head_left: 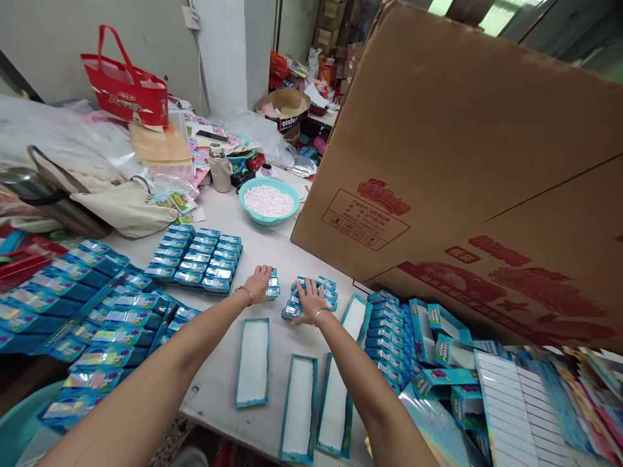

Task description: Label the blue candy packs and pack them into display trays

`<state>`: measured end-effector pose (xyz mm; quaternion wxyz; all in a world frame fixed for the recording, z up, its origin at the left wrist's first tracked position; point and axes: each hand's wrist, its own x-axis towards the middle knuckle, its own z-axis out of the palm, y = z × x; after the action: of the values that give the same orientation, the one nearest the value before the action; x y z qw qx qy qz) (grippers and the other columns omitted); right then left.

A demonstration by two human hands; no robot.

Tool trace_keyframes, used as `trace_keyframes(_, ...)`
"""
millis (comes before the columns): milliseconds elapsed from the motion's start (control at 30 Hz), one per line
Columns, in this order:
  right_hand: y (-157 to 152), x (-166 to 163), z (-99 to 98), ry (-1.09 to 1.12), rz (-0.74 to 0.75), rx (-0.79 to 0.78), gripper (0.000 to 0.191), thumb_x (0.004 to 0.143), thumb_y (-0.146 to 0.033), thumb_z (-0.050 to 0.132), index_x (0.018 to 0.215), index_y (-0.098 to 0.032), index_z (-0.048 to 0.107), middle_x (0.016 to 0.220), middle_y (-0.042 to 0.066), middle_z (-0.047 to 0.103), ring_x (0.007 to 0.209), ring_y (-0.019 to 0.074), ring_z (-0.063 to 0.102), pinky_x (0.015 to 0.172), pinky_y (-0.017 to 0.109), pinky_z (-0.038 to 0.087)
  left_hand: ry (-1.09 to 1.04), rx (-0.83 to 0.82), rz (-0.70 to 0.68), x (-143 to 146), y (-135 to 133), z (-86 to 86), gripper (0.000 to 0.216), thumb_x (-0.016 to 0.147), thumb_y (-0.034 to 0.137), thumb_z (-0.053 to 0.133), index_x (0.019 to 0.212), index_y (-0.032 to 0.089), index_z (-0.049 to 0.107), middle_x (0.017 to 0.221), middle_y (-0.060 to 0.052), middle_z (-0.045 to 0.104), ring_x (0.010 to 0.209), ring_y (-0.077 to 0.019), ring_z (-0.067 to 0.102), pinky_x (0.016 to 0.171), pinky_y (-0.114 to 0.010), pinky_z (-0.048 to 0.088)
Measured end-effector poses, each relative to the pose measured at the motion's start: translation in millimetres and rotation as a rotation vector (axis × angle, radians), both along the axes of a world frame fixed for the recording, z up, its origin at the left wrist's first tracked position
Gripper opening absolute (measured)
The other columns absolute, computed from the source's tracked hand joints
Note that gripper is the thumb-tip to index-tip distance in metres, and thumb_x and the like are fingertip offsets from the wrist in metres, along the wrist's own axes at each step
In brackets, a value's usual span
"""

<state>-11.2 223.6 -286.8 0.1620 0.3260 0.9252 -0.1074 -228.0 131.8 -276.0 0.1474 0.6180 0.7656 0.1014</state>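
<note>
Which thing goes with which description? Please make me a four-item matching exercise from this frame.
1. Right hand
2. Turquoise bowl
3. Red bag
4. Large carton

A. Brown, with red print
B. Full of small pale pellets
C. Fingers spread over small blue boxes
D. Upper left, handle up

Pairs: 1-C, 2-B, 3-D, 4-A

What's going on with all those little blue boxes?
A person's left hand is on a few small blue boxes on the white table. The right hand is spread over another group of boxes. Some blue-edged trays lie nearer the person, and neat rows of more boxes stand to the left.
</note>
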Motion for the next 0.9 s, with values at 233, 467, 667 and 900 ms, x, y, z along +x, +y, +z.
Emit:
trace_keyframes(233,-36.5,25.5,-14.7,0.044,-0.090,0.126,0.107,0.076,-0.065,0.060,0.154,-0.010,0.010,0.160,0.019,0.000,0.147,0.0344,-0.006,0.113,0.056,0.000,-0.024,0.220,0.156,10.6,-60.4,58.1,0.091,0.061,0.017,0.064,0.142,0.007,0.023,0.133,-0.017,0.036,0.126,-0.0345,0.032,0.109,-0.044,0.032)
trace_keyframes(467,-57.9,23.8,-15.1,0.186,-0.047,0.223,0.079,0.080,-0.045,0.064,0.142,-0.004,0.037,0.146,0.024,0.038,0.144,0.0365,0.013,0.116,0.050,0.002,-0.180,0.202,0.128,85.8,-194.4,43.3,0.097,0.061,0.014,0.059,0.148,0.015,0.017,0.139,-0.016,0.034,0.131,-0.0341,0.030,0.111,-0.048,0.031)
trace_keyframes(667,-41.9,17.4,-1.6,0.164,-0.013,0.200,0.102,0.069,-0.040,0.075,0.151,-0.015,0.019,0.146,0.018,0.033,0.135,0.0335,0.025,0.112,0.044,0.017,-0.247,0.115,0.131,116.1,-218.3,2.2,0.098,0.059,0.010,0.056,0.149,0.013,0.016,0.142,-0.018,0.033,0.135,-0.0354,0.026,0.111,-0.050,0.029)
trace_keyframes(900,-33.1,5.2,-1.4,0.055,0.006,0.192,0.122,0.055,-0.050,0.081,0.151,-0.008,0.018,0.140,0.023,0.037,0.126,0.0377,0.031,0.109,0.051,0.014,-0.188,0.007,0.016,84.1,-166.4,-2.6,0.100,0.055,0.007,0.060,0.148,0.014,0.023,0.143,-0.018,0.037,0.134,-0.0352,0.029,0.108,-0.047,0.033)
